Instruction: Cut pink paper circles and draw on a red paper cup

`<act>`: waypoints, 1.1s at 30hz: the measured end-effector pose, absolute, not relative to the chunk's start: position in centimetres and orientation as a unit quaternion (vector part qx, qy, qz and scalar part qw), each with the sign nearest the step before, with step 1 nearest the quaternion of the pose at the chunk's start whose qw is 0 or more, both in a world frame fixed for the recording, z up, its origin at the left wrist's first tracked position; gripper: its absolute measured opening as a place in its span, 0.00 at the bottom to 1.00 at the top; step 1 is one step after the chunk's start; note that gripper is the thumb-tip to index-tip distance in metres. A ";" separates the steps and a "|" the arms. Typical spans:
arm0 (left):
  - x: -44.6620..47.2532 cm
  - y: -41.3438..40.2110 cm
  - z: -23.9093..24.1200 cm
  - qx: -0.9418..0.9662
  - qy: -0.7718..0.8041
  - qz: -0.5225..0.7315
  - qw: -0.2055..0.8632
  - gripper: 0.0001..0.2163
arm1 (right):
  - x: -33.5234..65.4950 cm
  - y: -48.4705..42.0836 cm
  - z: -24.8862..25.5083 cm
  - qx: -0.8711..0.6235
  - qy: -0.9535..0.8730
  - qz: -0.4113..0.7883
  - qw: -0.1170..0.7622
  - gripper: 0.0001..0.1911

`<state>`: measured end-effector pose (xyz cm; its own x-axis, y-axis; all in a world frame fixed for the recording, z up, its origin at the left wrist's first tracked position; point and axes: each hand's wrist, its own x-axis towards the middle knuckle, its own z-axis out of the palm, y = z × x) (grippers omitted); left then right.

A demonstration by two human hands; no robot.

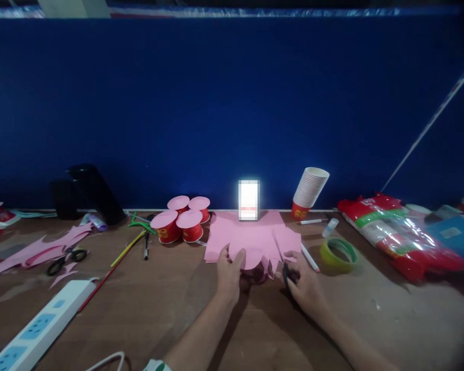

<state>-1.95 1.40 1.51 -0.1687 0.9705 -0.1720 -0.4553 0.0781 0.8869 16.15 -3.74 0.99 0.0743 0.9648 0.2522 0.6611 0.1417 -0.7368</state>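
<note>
My left hand (230, 273) pinches the near edge of a sheet of pink paper (257, 255), thumb on top. That sheet's near edge is cut jagged, with pointed strips hanging down. My right hand (307, 283) grips dark-handled scissors (286, 277) at the sheet's right side, with the blades pointing away from me. Whether the blades are parted or closed on the paper is hard to tell. Beneath and behind the sheet lies a stack of pink paper (226, 232); the border between them is unclear.
Left of the stack stand several red paper cups topped with pink discs (189, 219). Farther left are pink scraps (42, 250), other scissors (65, 260) and a power strip (42, 324). Rightward are nested cups (309, 188), green tape (338, 255) and a red plastic bag (402, 237). A bright pixelated rectangle (249, 198) stands behind.
</note>
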 end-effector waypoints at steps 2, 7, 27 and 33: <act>-2.5 1.9 1.6 0.311 0.509 0.624 0.505 0.25 | 15.9 -3.9 1.1 -0.640 -0.651 0.185 0.364 0.16; -4.7 3.4 1.6 0.402 0.561 0.624 0.367 0.24 | 16.2 -3.7 2.3 -0.660 -0.689 0.103 0.279 0.10; -4.6 2.8 0.5 0.627 0.617 0.474 0.031 0.17 | 19.6 2.9 7.6 -0.779 -0.623 -0.036 0.061 0.15; -4.6 2.7 0.4 0.665 0.560 0.494 0.011 0.16 | 17.8 2.3 8.4 -0.736 -0.674 0.002 0.057 0.13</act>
<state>-4.59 2.65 0.36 -0.1156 0.7558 0.6445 0.7336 -0.3724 0.5684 17.77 2.35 8.40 0.0906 0.9931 0.0742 0.9927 -0.0841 -0.0866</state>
